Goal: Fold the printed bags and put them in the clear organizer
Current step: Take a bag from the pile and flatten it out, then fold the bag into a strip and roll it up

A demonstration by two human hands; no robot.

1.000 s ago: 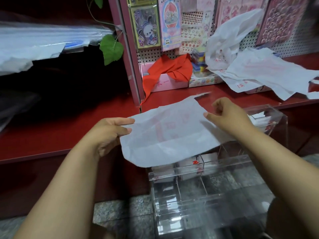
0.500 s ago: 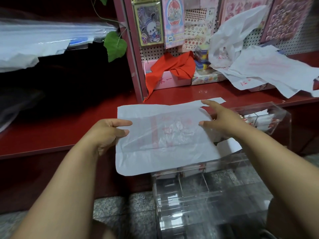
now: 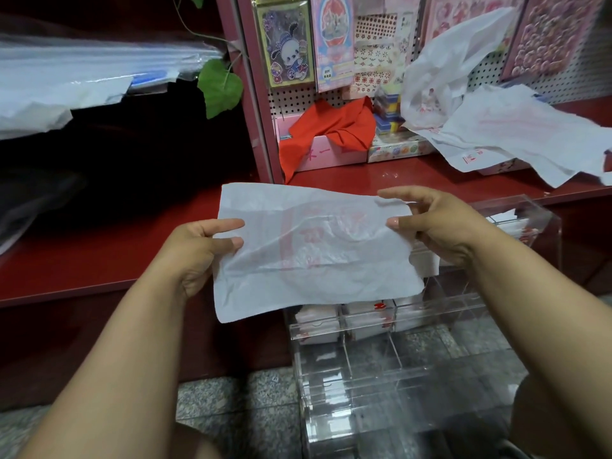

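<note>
A thin white bag with a faint red print (image 3: 314,250) is stretched flat in the air between both hands. My left hand (image 3: 198,250) pinches its left edge between thumb and fingers. My right hand (image 3: 437,223) pinches the right edge, index finger raised above the bag. Below and behind the bag stands the clear organizer (image 3: 381,369), its far compartments filled with folded white bags (image 3: 364,318) showing red marks. Its lid (image 3: 543,220) stands open at the right. More loose printed bags (image 3: 516,134) lie in a heap on the red shelf at the upper right.
A red shelf (image 3: 99,240) runs across behind the hands. A red cloth (image 3: 331,130) drapes over a pink box, with sticker packs hanging on a pegboard (image 3: 361,41) above. Plastic-wrapped sheets (image 3: 82,77) lie at upper left. Grey speckled floor (image 3: 231,409) shows below.
The bag has been turned from slanted to nearly level and squared up. My right hand has shifted along its right edge; the handle strip that stuck out at the upper right is no longer visible.
</note>
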